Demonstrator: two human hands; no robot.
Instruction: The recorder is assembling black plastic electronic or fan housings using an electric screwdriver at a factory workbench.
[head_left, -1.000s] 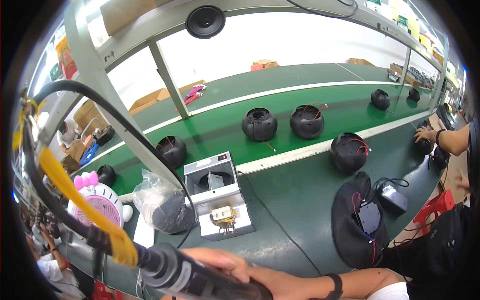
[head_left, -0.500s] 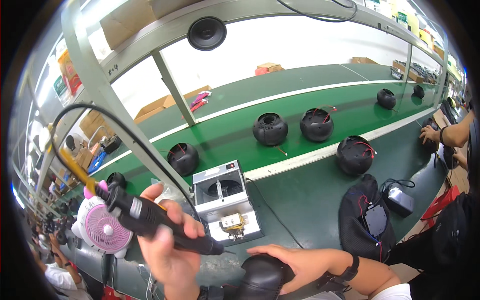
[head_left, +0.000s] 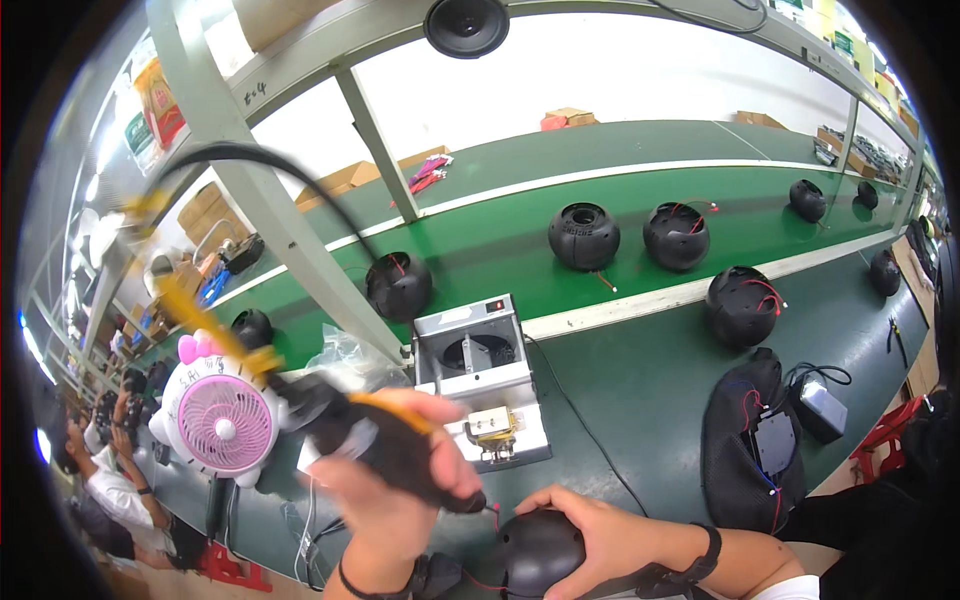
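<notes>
My left hand [head_left: 395, 510] grips a black electric screwdriver [head_left: 385, 450] that trails a black cable and a yellow tag up to the left. The tool is blurred and slants down to the right, with its tip just above a black round speaker shell [head_left: 535, 550] at the bottom centre. My right hand [head_left: 605, 525], with a dark band on the wrist, wraps over the right side of this shell. Thin red wires run from the shell near the tool's tip.
Behind the hands sit a small white machine [head_left: 480, 365], a pink desk fan [head_left: 225, 422] and a clear plastic bag [head_left: 345, 358]. Several black shells [head_left: 583, 236] stand on the green conveyor [head_left: 500, 250]. A black mesh cover with a circuit board [head_left: 750, 450] lies right. Other people [head_left: 105, 480] work at far left.
My left hand has brought the screwdriver down and to the right, so its tip is now at the shell. My right hand has stayed on the shell.
</notes>
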